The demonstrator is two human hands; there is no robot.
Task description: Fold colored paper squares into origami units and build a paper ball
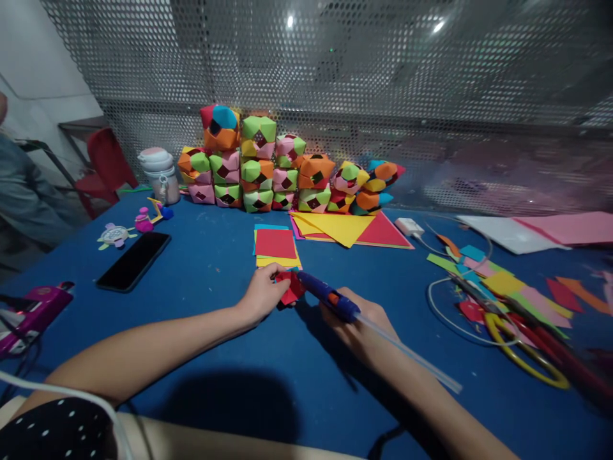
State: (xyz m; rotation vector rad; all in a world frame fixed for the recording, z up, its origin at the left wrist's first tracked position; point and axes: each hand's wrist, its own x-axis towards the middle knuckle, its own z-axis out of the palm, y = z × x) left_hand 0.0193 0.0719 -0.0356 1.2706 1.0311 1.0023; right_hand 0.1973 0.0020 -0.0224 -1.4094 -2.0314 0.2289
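Between the fingers of my left hand [261, 295] is a small folded red paper piece [292, 287] with a bit of blue at its top. My right hand [361, 322] is wrapped round a blue hot glue gun [330, 297] with an orange part on its side. A long clear glue stick [412, 353] sticks out of the gun's back end. The gun's nozzle is right at the red paper; whether it touches I cannot tell. Just beyond my left hand lies a stack of square coloured papers [275, 244], red on top.
Folded paper cubes [258, 172] are stacked along the mesh wall. Large coloured sheets [354, 229] lie before them. On the left are a phone [134, 262], a jar-like bottle [160, 176] and a purple power strip [36, 316]. Yellow-handled scissors [524, 358], paper scraps [517, 287] and a white cable [433, 303] lie right.
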